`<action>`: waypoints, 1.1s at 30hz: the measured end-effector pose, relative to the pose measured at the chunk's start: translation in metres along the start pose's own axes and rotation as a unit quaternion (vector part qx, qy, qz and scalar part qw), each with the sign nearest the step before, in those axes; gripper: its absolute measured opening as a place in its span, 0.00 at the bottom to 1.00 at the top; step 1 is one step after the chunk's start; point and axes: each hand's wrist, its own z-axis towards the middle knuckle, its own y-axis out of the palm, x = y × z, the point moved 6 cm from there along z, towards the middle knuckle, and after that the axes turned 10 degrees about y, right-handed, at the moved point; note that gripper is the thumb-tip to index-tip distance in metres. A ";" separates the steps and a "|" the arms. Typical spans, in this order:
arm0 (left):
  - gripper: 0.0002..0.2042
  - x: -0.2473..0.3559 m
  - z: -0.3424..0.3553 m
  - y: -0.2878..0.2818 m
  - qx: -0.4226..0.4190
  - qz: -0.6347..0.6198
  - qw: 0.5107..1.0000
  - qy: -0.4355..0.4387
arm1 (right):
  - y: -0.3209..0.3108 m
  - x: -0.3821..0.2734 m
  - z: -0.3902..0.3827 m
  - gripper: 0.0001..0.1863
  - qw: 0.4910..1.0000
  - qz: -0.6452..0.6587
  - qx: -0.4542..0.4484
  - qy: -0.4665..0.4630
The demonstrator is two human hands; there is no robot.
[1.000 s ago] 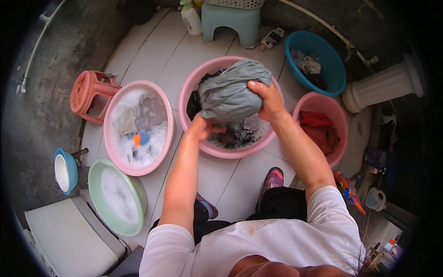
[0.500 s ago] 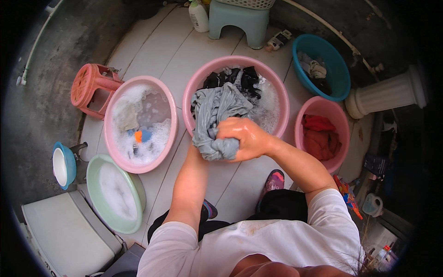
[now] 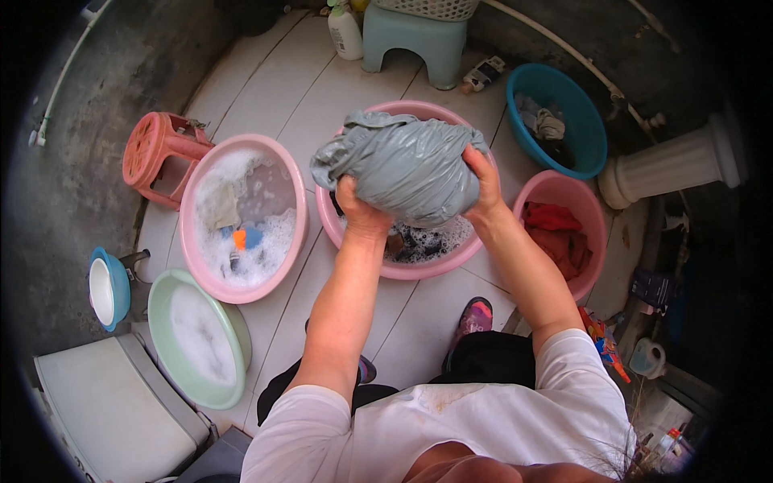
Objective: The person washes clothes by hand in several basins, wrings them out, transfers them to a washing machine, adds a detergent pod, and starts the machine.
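A wet grey garment [image 3: 407, 165], bunched into a bulging bundle, is held up over the middle pink basin [image 3: 419, 272]. My left hand [image 3: 361, 208] grips its lower left side, and my right hand [image 3: 485, 181] clasps its right end. What kind of garment it is, I cannot tell. Under it, dark clothing and suds show in the basin's water; the bundle hides most of the inside. Both hands' fingers are partly covered by the cloth.
To the left stand a pink basin [image 3: 187, 213] of suds and clothes, a green basin [image 3: 241, 354] and a red stool [image 3: 149, 161]. On the right are a blue basin [image 3: 594, 153] and a pink basin [image 3: 597, 233] with red clothes. A blue-green stool [image 3: 415, 36] stands at the back.
The grey garment has been lifted and spread from a twisted hang into a wide bundle. My right hand moved out to its right end, and my left hand came into view.
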 end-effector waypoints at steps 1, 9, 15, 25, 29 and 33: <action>0.30 0.000 -0.001 -0.001 -0.011 0.032 0.999 0.005 | -0.003 0.003 0.002 0.23 1.000 0.000 -0.001 -0.001; 0.24 -0.002 -0.008 -0.028 0.036 0.031 0.998 -0.038 | 0.002 0.017 -0.006 0.25 0.994 0.062 0.021 0.084; 0.23 0.006 -0.009 -0.043 -0.021 0.063 0.994 -0.086 | -0.016 0.010 0.005 0.25 0.998 0.046 -0.028 0.030; 0.34 0.007 -0.015 -0.056 -0.027 -0.059 0.924 -0.378 | 0.035 -0.017 -0.019 0.24 0.958 -0.279 -0.033 -0.059; 0.34 -0.019 -0.021 -0.074 -0.033 -0.033 0.952 -0.301 | 0.066 0.013 -0.028 0.23 0.858 -0.497 -0.116 -0.057; 0.25 -0.005 -0.028 -0.026 -0.117 0.144 0.971 -0.150 | 0.061 0.016 -0.032 0.23 0.825 -0.540 -0.150 -0.066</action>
